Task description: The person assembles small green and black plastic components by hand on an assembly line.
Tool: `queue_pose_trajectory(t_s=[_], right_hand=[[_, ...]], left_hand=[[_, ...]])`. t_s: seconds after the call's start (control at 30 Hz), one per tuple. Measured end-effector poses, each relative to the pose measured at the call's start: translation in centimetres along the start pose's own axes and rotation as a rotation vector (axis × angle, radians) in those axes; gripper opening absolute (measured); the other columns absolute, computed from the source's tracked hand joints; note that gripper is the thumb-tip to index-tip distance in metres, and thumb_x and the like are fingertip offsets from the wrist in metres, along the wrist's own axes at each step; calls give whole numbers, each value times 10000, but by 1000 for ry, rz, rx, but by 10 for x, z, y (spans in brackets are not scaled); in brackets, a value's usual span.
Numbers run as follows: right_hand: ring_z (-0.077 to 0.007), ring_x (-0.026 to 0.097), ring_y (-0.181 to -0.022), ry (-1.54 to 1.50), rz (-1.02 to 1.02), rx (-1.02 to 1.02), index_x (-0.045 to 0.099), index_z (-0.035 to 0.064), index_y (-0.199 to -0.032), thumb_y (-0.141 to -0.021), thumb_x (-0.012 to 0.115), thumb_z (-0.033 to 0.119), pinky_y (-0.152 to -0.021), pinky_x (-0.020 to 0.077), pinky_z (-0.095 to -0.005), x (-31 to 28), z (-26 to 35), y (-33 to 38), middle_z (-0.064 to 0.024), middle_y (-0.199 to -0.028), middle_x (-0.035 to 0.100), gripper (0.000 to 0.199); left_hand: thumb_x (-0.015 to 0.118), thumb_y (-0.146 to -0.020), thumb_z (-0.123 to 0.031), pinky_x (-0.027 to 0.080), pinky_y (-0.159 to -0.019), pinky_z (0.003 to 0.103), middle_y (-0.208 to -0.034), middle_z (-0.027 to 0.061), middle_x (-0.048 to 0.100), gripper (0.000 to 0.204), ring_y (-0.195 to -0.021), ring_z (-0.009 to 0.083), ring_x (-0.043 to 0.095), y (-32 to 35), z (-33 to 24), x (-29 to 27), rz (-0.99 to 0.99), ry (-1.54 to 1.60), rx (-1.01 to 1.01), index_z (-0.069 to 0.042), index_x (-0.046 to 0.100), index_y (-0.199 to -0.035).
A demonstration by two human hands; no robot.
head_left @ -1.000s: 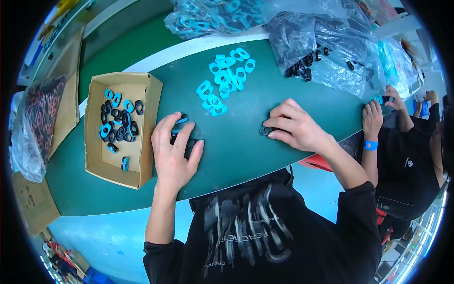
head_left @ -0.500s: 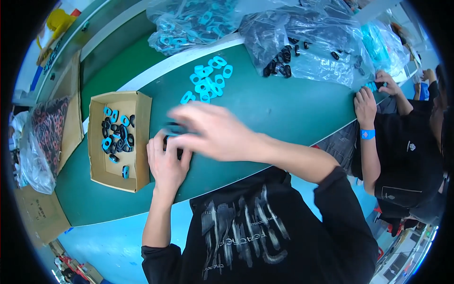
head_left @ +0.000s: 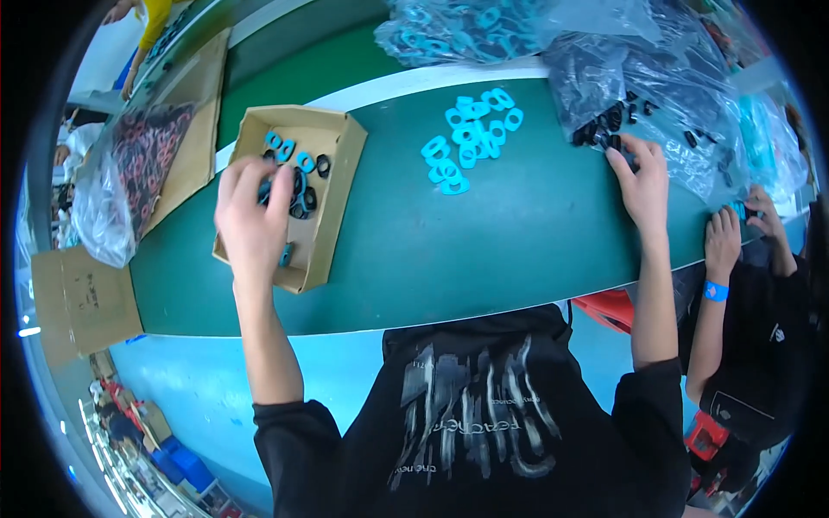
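My left hand (head_left: 251,216) hangs over the cardboard box (head_left: 344,173), thumb and fingers apart, with nothing visible between them. It covers part of the black and turquoise oval rings inside; a few turquoise-and-black pieces (head_left: 306,162) show beyond it. At the far right, my right hand (head_left: 644,177) pinches a black oval ring (head_left: 614,142) between thumb and forefinger. That ring is at the near edge of a loose group of black rings (head_left: 596,129) by the clear plastic bag. Turquoise oval rings (head_left: 471,134) are spread on the green table between my hands.
Clear bags of turquoise pieces (head_left: 458,34) and black pieces (head_left: 639,65) lie along the back. Left stand a cardboard flap and a bag of dark and reddish rings (head_left: 151,155). On the right, a co-worker's hands (head_left: 725,237) handle small pieces at the table edge.
My hands were together on a dark piece beside the box. Now they are far apart, the left over the box and the right at the black rings. The view has shifted.
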State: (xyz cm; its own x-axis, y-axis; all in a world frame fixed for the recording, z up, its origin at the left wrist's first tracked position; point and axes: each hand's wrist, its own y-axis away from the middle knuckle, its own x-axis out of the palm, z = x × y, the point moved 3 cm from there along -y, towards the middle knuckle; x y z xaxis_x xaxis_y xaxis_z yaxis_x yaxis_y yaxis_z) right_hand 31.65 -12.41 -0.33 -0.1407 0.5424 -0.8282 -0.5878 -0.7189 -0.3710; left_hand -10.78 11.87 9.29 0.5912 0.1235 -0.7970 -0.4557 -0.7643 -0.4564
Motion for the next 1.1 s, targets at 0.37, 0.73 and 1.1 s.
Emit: queue_pose_trajectory(t_s=[0.37,0.73,1.1], right_hand=[[-252,606,-806,-361,389,-300,667,6,-1136,-925,595,-2,-755,494,-330,-2,95,49,-115,-874,586,223],[-290,605,-1021,-127,197,-231,698,10,-1157,-908,702,71,-883,496,-354,-8,78,59,-145,-1113,599,257],[-270,625,-967,-249,482,-273,678,-3,-1164,-857,737,77,-873,508,-370,-13,94,56,-135,-1043,612,323]], left_hand=[[710,-799,-32,479,-851,441,-1038,149,598,248,-994,344,572,28,-93,120,273,175,392,-34,697,-1046],[789,-783,-89,459,-818,417,-1002,104,564,242,-932,305,552,92,-109,97,424,365,447,-55,694,-1003],[829,-746,-180,437,-762,419,-926,101,552,271,-896,294,544,102,-91,90,285,289,295,-44,663,-913]])
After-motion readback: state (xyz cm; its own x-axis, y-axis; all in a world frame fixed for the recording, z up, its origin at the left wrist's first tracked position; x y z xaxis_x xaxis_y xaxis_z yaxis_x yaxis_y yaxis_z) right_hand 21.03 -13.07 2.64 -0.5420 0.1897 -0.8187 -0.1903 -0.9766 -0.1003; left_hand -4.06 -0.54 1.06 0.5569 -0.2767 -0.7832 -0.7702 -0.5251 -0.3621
